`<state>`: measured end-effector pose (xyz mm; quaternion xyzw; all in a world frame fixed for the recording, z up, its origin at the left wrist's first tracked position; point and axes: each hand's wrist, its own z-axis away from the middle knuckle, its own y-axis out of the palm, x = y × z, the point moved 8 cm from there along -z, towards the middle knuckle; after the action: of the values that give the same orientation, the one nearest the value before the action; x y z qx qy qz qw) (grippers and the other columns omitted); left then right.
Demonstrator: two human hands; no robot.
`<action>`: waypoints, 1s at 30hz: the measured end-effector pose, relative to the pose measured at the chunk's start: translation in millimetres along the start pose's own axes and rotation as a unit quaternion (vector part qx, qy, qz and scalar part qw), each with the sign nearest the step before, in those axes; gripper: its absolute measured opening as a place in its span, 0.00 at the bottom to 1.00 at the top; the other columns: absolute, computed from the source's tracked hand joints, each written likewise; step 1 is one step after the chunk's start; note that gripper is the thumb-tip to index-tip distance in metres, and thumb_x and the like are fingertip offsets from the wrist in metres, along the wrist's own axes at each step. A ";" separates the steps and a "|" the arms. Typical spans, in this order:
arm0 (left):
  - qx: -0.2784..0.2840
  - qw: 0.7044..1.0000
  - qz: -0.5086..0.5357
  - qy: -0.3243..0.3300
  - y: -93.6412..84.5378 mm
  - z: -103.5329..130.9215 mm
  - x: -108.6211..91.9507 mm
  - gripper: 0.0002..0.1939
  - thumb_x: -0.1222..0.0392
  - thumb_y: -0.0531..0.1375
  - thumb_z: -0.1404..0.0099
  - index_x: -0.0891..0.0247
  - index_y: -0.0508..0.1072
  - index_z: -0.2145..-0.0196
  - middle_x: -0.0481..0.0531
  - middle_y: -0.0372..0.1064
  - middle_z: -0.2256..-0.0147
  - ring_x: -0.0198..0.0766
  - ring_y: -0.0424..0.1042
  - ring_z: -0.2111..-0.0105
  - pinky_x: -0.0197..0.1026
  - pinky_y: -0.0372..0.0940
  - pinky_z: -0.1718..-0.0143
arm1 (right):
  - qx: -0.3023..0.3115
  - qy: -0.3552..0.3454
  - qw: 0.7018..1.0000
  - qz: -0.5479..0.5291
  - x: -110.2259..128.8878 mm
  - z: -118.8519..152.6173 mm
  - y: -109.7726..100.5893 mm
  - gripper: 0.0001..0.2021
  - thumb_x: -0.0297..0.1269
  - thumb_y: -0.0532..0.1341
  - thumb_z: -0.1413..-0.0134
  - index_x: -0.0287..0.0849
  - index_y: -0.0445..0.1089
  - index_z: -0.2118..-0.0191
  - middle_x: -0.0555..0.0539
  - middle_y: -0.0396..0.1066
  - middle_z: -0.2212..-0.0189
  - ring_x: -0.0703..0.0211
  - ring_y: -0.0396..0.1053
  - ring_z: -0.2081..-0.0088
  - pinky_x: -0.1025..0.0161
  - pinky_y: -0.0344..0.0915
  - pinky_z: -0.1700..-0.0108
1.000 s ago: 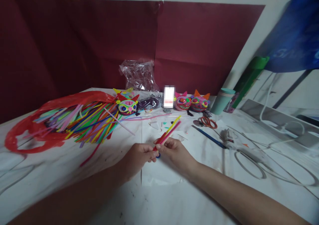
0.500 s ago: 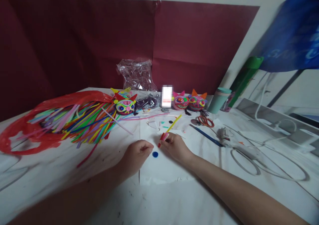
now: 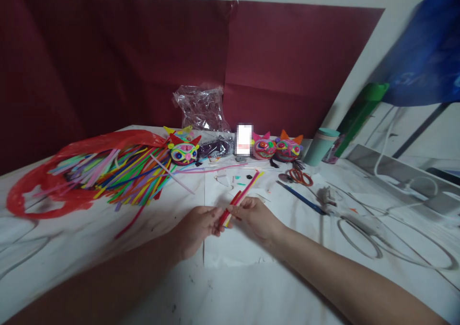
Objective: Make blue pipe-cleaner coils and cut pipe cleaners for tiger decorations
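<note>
Over a white sheet of paper (image 3: 237,253), my hands meet around a small bundle of pipe cleaners (image 3: 247,187) in red, pink and yellow. My right hand (image 3: 258,218) pinches the bundle at its middle, with the upper ends slanting away to the right. The fingers of my left hand (image 3: 197,229) are closed on the lower ends. A bit of blue shows just under the bundle; the rest of it is hidden. Small scraps and a black dot (image 3: 249,177) lie on the paper beyond my hands.
Left is a red plastic bag (image 3: 21,191) with many pipe cleaners (image 3: 122,171). Behind stand decorated animal heads (image 3: 184,152), clear wrapping (image 3: 201,107) and a green cup (image 3: 319,147). Right lie scissors (image 3: 301,177), a dark blue pen-like stick (image 3: 302,198) and cables (image 3: 359,234).
My left hand has come to the bundle and closed on its lower end. More of the pink pipe cleaner shows beside the yellow one. The blue disc is now mostly covered.
</note>
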<state>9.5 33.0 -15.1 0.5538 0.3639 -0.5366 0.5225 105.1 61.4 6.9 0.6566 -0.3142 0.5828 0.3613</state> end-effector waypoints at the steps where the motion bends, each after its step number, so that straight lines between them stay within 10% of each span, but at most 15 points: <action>1: 0.020 0.999 0.029 -0.019 3.1 0.3 3.8 0.18 0.49 0.62 0.49 0.70 0.75 0.71 0.53 0.68 0.76 0.33 0.61 0.76 0.37 0.54 0.73 | 0.015 -0.001 1.000 -0.012 1.1 0.9 4.0 0.18 0.49 0.64 0.58 0.37 0.69 0.82 0.50 0.66 0.85 0.64 0.62 0.79 0.65 0.56 0.73; 20: -0.036 0.975 -0.221 0.016 -13.8 -5.5 -5.4 0.09 0.56 0.59 0.49 0.65 0.72 0.79 0.49 0.70 0.80 0.35 0.64 0.77 0.38 0.55 0.72 | -0.070 -0.036 0.996 -0.047 -4.3 -0.3 -8.0 0.12 0.41 0.67 0.60 0.37 0.71 0.80 0.53 0.66 0.85 0.69 0.58 0.81 0.69 0.54 0.76; 30: 0.002 0.987 -0.156 0.023 0.1 -1.5 -3.2 0.10 0.57 0.58 0.47 0.65 0.70 0.80 0.49 0.70 0.79 0.33 0.63 0.77 0.37 0.55 0.71 | 0.056 -0.037 0.998 -0.010 -9.1 0.2 14.0 0.18 0.49 0.63 0.55 0.37 0.69 0.79 0.50 0.68 0.84 0.64 0.65 0.79 0.63 0.62 0.70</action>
<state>9.4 34.9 -12.2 0.5033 0.4566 -0.5997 0.4225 92.5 53.7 -0.7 0.6999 -0.2879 0.5713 0.3175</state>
